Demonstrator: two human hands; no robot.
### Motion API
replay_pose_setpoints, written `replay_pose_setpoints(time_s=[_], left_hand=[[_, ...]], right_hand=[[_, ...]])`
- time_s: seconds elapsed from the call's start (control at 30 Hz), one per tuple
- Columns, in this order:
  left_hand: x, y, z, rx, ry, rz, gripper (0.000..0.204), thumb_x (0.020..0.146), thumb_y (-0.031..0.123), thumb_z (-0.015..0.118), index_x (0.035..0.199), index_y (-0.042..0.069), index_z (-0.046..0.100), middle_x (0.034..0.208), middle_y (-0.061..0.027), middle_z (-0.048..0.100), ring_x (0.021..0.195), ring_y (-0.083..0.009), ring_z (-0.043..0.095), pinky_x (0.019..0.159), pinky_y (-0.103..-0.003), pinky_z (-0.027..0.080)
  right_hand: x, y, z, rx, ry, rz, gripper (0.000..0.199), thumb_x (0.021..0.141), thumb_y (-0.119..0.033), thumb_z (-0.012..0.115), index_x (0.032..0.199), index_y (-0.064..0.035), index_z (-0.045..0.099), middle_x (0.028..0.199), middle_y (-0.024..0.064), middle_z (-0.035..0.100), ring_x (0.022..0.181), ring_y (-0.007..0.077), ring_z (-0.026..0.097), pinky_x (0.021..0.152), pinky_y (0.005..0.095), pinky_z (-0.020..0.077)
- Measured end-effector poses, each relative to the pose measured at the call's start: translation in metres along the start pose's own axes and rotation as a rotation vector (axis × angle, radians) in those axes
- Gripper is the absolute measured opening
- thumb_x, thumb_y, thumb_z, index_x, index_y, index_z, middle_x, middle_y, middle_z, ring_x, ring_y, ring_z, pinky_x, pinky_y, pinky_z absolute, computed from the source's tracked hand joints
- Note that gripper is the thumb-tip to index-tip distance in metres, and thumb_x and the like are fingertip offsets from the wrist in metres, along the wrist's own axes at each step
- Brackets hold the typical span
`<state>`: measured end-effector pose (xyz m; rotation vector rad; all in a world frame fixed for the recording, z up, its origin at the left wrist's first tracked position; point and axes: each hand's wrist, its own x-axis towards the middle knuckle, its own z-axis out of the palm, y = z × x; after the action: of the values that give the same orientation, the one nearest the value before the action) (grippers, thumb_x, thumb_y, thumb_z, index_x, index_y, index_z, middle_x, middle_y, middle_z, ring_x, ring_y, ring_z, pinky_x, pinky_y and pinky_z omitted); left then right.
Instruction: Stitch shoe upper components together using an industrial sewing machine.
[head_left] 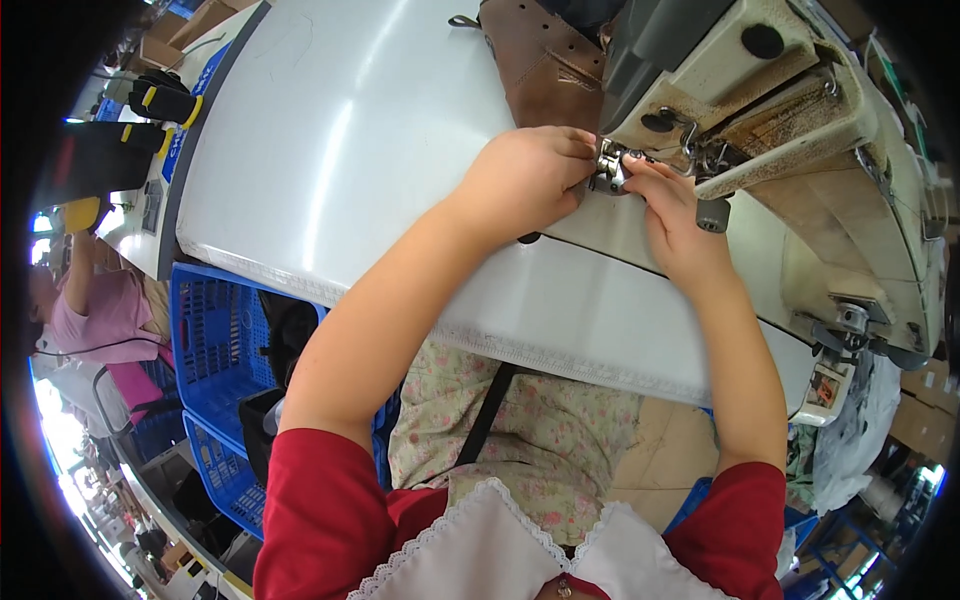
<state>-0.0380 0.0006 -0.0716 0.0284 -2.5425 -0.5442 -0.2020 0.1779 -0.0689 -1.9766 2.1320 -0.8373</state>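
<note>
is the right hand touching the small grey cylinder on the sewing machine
Cannot tell. In the head view, the small grey cylinder overlaps the edge of the right hand, but whether a gap separates them is hidden.

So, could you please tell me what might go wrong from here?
The right hand has its fingers close beside the metal presser foot of the sewing machine, so one might get pinched or pricked if the machine ran.

The left hand is close to the foot's other side and could face the same danger.

The brown leather piece lies just beyond the left hand, so a knock might shift it.
</note>
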Motion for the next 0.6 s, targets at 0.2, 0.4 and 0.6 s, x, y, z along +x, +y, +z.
replay_pose_setpoints(time_s=[0.2,0.4,0.6], left_hand=[[0.0011,0.0023,-0.0001,0.014,-0.008,0.000,0.034,0.066,0.002,0.067,0.099,0.003,0.074,0.110,-0.0095,0.070,0.107,-0.0253,0.066,0.088,-0.035,0.056],[0.0034,0.0040,0.0009,0.012,0.000,0.006,0.033,0.065,0.003,0.068,0.098,0.003,0.074,0.109,-0.0097,0.070,0.105,-0.0250,0.066,0.087,-0.035,0.056],[0.0036,0.0022,0.0015,0.012,0.004,0.043,0.032,0.066,0.004,0.068,0.098,0.002,0.073,0.108,-0.0099,0.070,0.102,-0.0246,0.066,0.087,-0.035,0.056]], right_hand=[[-0.0016,0.0002,0.0003,-0.071,-0.028,0.038,0.029,0.086,0.009,0.051,0.110,-0.0028,0.063,0.128,0.0133,0.064,0.122,0.0343,0.058,0.105,0.0418,0.0443],[-0.0033,0.0002,-0.0004,-0.087,-0.002,0.041,0.028,0.085,0.009,0.053,0.108,-0.0025,0.064,0.125,0.0135,0.065,0.119,0.0342,0.060,0.103,0.0415,0.0459],[-0.0016,-0.0015,-0.0019,-0.058,0.032,0.004,0.027,0.085,0.008,0.053,0.107,-0.0022,0.065,0.122,0.0144,0.066,0.117,0.0346,0.061,0.102,0.0414,0.0470]])
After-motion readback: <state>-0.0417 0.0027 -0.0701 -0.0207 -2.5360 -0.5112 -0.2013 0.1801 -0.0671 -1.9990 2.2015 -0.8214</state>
